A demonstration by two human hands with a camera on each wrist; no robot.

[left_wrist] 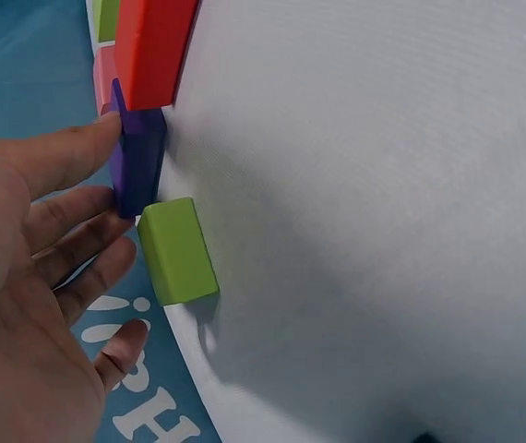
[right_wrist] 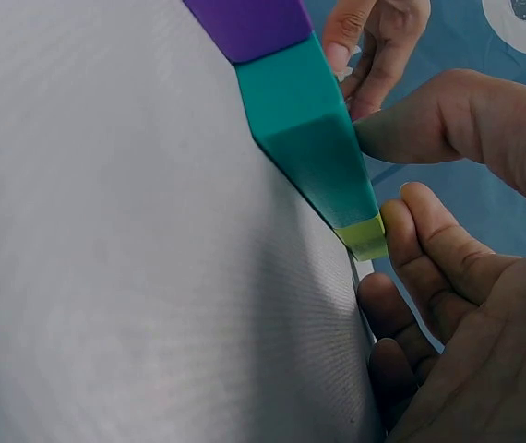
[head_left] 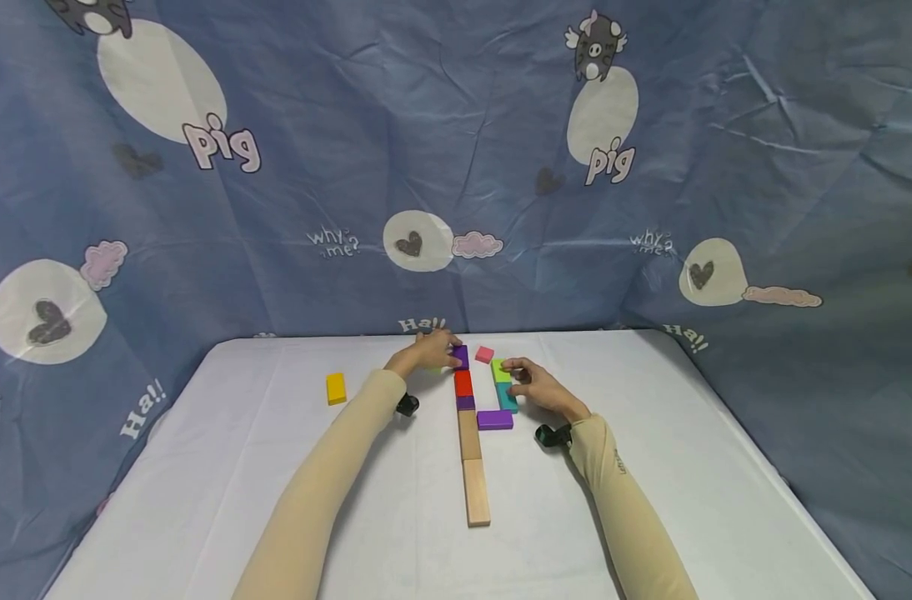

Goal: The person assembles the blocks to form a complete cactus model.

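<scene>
My left hand [head_left: 431, 350] pinches a dark purple block [head_left: 461, 357] at the far end of a row, its thumb and fingers at opposite ends in the left wrist view. A red block [head_left: 463, 383] follows it in the row. Beside that hand lies a green block [left_wrist: 179, 251]. Across from it, my right hand [head_left: 540, 388] touches two blocks lying end to end. Its thumb rests against the teal block [right_wrist: 309, 120], while its fingertips are at the lime block [right_wrist: 363, 238]. Those fingers are loosely bent.
Toward me the row continues with a small purple piece [head_left: 466, 402] and two wooden blocks [head_left: 469, 434]. A purple block [head_left: 495, 420] lies crosswise beside it. Behind sits a pink block [head_left: 484, 354]; a yellow block [head_left: 336, 388] is off left on the white table [head_left: 276, 500].
</scene>
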